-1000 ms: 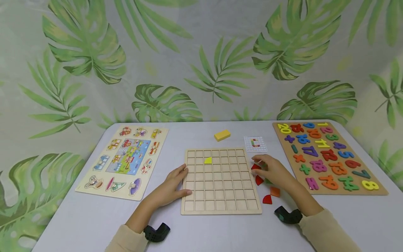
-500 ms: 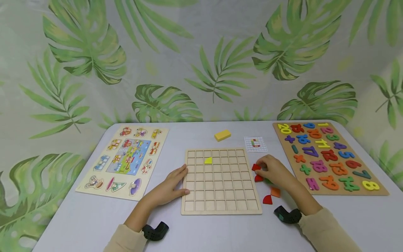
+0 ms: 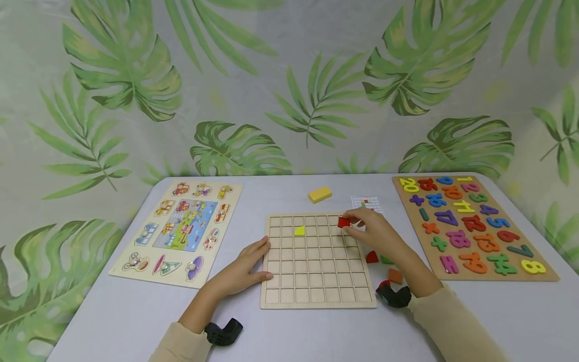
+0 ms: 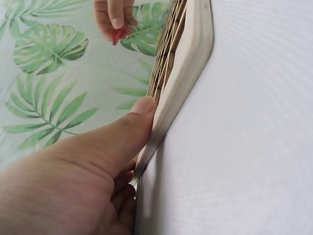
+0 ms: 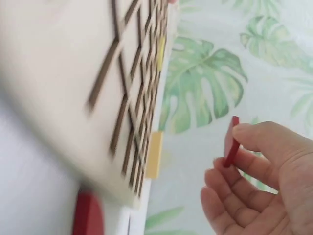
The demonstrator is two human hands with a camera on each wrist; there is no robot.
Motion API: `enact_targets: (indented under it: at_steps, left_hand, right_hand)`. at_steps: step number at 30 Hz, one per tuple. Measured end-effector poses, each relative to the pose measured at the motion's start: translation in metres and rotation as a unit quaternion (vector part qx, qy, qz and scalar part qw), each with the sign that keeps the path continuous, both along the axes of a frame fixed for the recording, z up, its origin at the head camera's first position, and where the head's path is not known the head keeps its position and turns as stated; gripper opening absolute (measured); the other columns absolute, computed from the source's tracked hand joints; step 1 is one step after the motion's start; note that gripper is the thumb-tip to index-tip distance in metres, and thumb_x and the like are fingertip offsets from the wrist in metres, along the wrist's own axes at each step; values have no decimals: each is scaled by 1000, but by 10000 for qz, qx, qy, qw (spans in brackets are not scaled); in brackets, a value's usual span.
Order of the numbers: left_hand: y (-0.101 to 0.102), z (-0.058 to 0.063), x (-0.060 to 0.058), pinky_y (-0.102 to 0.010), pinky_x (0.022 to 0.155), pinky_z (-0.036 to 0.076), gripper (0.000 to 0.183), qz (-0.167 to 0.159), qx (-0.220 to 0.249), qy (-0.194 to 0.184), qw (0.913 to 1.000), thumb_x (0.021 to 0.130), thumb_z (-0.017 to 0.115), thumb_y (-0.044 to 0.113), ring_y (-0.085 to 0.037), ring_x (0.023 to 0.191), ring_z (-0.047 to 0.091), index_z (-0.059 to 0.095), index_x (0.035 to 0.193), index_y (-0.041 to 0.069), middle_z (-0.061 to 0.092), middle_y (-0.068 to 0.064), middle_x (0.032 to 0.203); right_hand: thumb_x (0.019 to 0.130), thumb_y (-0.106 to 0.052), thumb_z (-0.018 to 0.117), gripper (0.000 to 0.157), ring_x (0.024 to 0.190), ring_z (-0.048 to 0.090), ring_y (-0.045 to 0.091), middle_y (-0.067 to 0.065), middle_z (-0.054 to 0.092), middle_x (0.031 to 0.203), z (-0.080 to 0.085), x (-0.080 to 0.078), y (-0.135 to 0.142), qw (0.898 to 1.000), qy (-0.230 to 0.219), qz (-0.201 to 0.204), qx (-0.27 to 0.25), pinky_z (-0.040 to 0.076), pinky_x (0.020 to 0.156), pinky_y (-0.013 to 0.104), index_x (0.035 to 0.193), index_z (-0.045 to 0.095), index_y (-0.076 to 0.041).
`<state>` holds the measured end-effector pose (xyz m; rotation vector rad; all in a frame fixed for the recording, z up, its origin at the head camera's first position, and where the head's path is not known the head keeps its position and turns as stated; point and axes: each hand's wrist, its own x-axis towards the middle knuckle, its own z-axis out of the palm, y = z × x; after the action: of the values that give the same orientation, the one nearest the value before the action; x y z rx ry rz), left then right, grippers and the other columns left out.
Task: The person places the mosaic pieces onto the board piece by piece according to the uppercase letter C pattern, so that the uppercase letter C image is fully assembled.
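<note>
My right hand (image 3: 377, 232) pinches a small red tile (image 3: 344, 222) between thumb and fingers, above the far right corner of the wooden grid board (image 3: 315, 267). In the right wrist view, that red tile (image 5: 231, 142) is tilted and clear of the board. My left hand (image 3: 244, 269) rests along the board's left edge with fingers extended; in the left wrist view its thumb (image 4: 142, 108) touches the rim. One yellow tile (image 3: 299, 231) with a rounded corner lies in a cell near the board's far side.
Right of the board lie a red quarter-round tile (image 3: 372, 257), a green piece (image 3: 386, 260) and an orange square (image 3: 395, 275). A pattern card (image 3: 370, 202), partly hidden, and a yellow block (image 3: 319, 194) are behind it. Picture (image 3: 140, 259) and number (image 3: 479, 249) puzzles flank the board.
My right hand has picked up the red tile beside the board and carried it left and away from me, over the far right corner. My left hand stays at the edge.
</note>
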<state>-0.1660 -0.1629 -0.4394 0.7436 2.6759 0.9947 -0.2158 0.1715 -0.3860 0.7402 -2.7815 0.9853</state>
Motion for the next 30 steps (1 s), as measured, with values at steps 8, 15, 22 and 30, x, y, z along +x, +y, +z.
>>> enact_targets:
  at_steps: [8,15,22,30]
  left_hand:
    - [-1,-1,-1,-41,105,16,77,26,-10,32,10000,84,61,38,-23,134,10,23,142,5,12,-4,149]
    - [-1,-2,-2,-41,105,17,78,-4,-18,56,10000,84,60,41,-22,134,10,23,142,6,13,-3,149]
    - [0,-2,-2,-41,105,17,76,-43,-61,141,9999,84,61,37,-23,134,12,24,142,4,16,-5,148]
    - [1,-1,-1,-41,105,18,75,-49,-36,145,9999,84,62,34,-24,133,12,25,141,3,16,-6,148]
  right_hand:
    - [84,-11,63,26,91,54,22,7,60,102,-4,-18,-38,9963,-44,523,-676,47,76,36,109,61,-1]
    - [85,-15,62,26,91,54,19,5,59,102,-27,-33,-55,9948,-789,544,-338,47,78,32,109,62,-4]
    - [84,-13,64,22,94,53,18,5,57,103,-39,-36,-57,9943,-909,497,-243,45,81,33,105,64,-5]
    - [85,-15,64,23,90,49,17,3,54,103,-42,-36,-55,9936,-988,503,-234,43,80,32,107,64,-8]
